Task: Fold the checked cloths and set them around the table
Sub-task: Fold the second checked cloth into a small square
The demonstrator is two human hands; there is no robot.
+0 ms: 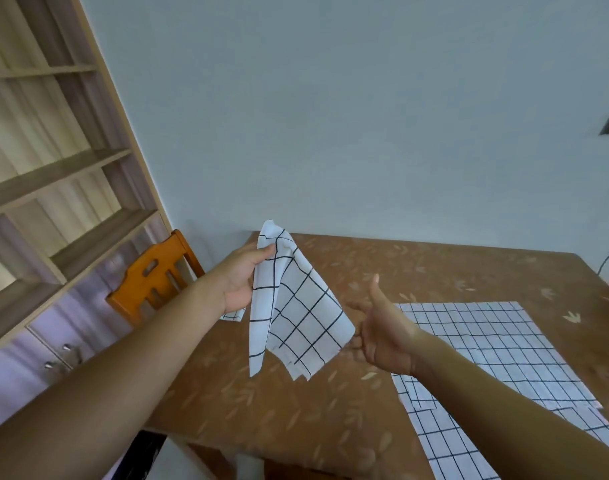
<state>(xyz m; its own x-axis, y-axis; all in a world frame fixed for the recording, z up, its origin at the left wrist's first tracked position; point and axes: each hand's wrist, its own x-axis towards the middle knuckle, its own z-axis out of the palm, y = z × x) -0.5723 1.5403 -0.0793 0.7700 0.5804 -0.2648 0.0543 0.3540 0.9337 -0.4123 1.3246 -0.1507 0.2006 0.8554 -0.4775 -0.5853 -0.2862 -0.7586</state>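
1. The left hand (240, 282) grips the top edge of a checked cloth (296, 317) between fingers and thumb. The cloth hangs in the air over the left part of the table (434, 268), doubled over loosely.
2. The right hand (382, 334) sits at the cloth's lower right corner with its thumb raised and its fingers curled. Whether they actually hold the corner cannot be told.
3. To the right, the flat cloths (486, 344) lie spread and overlapping on the table, unfolded.
4. A scrap of checked fabric peeks out below the left hand; it may be a separate piece or not.
5. Judged from this, the task is early — one cloth is mid-fold, none is clearly placed, and the rest still wait.
6. An orange chair (150, 282) and wooden shelving (53, 168) stand at the far left.
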